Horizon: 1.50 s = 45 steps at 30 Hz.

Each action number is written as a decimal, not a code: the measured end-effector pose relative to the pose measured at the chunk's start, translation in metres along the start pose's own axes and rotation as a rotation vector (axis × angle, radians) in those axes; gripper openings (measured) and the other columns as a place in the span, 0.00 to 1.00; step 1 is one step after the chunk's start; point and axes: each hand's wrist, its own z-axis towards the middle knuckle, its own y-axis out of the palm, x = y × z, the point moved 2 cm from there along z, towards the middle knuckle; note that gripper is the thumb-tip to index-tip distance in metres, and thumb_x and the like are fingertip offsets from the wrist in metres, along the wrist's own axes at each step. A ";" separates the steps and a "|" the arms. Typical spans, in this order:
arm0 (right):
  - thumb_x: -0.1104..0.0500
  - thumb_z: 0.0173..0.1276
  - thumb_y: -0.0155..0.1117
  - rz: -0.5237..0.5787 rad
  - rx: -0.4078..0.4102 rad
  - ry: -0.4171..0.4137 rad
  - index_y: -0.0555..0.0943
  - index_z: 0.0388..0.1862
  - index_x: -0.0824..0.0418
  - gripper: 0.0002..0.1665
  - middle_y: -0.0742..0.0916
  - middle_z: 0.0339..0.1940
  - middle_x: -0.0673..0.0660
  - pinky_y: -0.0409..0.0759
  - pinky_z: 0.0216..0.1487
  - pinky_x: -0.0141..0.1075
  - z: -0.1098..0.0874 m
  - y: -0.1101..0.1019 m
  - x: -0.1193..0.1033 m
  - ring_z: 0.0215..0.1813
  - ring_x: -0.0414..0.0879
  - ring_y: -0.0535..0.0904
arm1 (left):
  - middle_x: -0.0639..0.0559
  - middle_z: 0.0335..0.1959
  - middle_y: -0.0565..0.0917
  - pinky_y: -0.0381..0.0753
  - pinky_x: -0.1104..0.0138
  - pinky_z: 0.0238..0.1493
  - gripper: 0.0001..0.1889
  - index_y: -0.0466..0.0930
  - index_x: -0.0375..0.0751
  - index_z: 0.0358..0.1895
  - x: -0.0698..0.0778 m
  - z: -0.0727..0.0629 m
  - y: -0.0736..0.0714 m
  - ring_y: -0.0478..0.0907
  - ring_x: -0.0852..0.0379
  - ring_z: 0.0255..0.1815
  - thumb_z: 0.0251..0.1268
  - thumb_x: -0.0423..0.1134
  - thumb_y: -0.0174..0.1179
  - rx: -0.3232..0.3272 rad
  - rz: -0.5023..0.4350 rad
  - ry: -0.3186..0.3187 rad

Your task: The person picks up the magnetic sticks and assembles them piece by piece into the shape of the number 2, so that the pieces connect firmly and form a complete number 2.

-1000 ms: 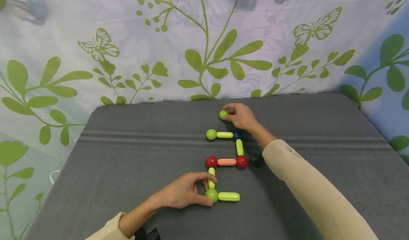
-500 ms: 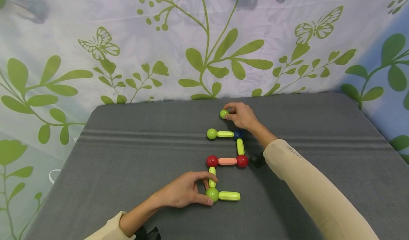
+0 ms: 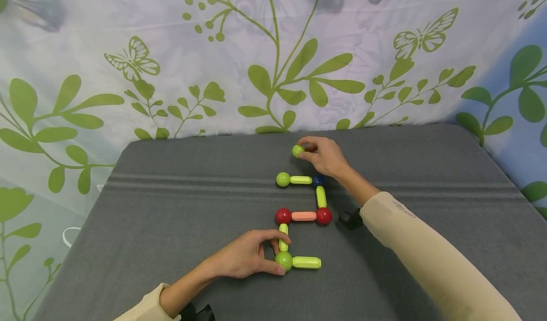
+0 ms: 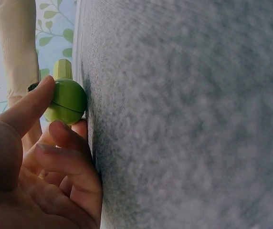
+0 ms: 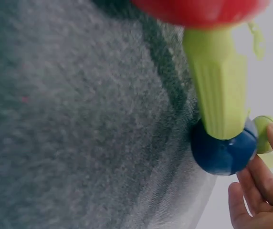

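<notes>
Rods and balls lie joined in a zigzag on the grey cloth. At its near end my left hand [image 3: 243, 255] grips a green ball [image 3: 283, 261], thumb at its side and index finger along a yellow-green rod [image 3: 283, 238]. Another yellow-green rod [image 3: 306, 262] points right from that ball. In the left wrist view, the thumb presses the green ball [image 4: 68, 101]. Beyond the zigzag's far end, my right hand [image 3: 323, 155] pinches a separate green ball [image 3: 297, 151] between thumb and fingers. The right wrist view shows this ball [image 5: 263, 133] partly behind the dark blue ball [image 5: 225, 148].
Two red balls [image 3: 324, 216] with a salmon rod [image 3: 304, 216] between them form the zigzag's middle. A green ball [image 3: 283, 179] and a rod [image 3: 301, 180] lead to the dark blue ball. Behind the grey table [image 3: 171, 216] hangs a leaf-patterned curtain [image 3: 192, 50].
My right hand has shifted slightly left and away from me with its green ball, while its forearm swung a little right. My left hand and the joined pieces stay in place.
</notes>
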 end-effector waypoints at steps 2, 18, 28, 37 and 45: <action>0.57 0.70 0.67 0.017 0.009 -0.014 0.81 0.59 0.57 0.19 0.85 0.51 0.62 0.77 0.49 0.51 -0.005 -0.003 -0.002 0.52 0.56 0.80 | 0.55 0.38 0.78 0.65 0.74 0.19 0.23 0.79 0.42 0.56 0.000 0.000 0.000 0.63 0.65 0.13 0.56 0.36 0.74 0.001 0.001 -0.002; 0.62 0.67 0.69 0.066 0.033 -0.202 0.83 0.54 0.60 0.17 0.87 0.43 0.55 0.78 0.47 0.47 -0.081 -0.021 -0.013 0.45 0.49 0.81 | 0.56 0.37 0.78 0.66 0.74 0.19 0.23 0.79 0.43 0.55 0.000 0.001 0.000 0.64 0.66 0.12 0.56 0.37 0.74 0.000 0.016 0.013; 0.58 0.65 0.71 0.085 -0.022 -0.251 0.84 0.52 0.56 0.16 0.86 0.43 0.45 0.80 0.43 0.44 -0.131 -0.020 -0.014 0.44 0.41 0.80 | 0.55 0.38 0.78 0.66 0.74 0.19 0.23 0.79 0.41 0.55 0.001 0.000 0.001 0.63 0.66 0.13 0.56 0.36 0.74 0.002 0.003 0.011; 0.54 0.67 0.70 0.115 -0.090 -0.246 0.84 0.51 0.48 0.14 0.85 0.42 0.39 0.79 0.41 0.39 -0.166 -0.016 -0.010 0.42 0.37 0.80 | 0.55 0.38 0.78 0.66 0.74 0.20 0.23 0.79 0.43 0.55 0.002 0.000 0.000 0.63 0.65 0.13 0.56 0.36 0.74 0.001 0.005 -0.005; 0.51 0.66 0.71 0.108 -0.151 -0.251 0.84 0.50 0.48 0.14 0.85 0.41 0.38 0.80 0.43 0.38 -0.188 -0.012 -0.003 0.42 0.37 0.81 | 0.54 0.38 0.78 0.66 0.74 0.20 0.23 0.79 0.42 0.56 0.001 0.000 0.001 0.64 0.65 0.13 0.56 0.35 0.74 0.001 -0.002 -0.007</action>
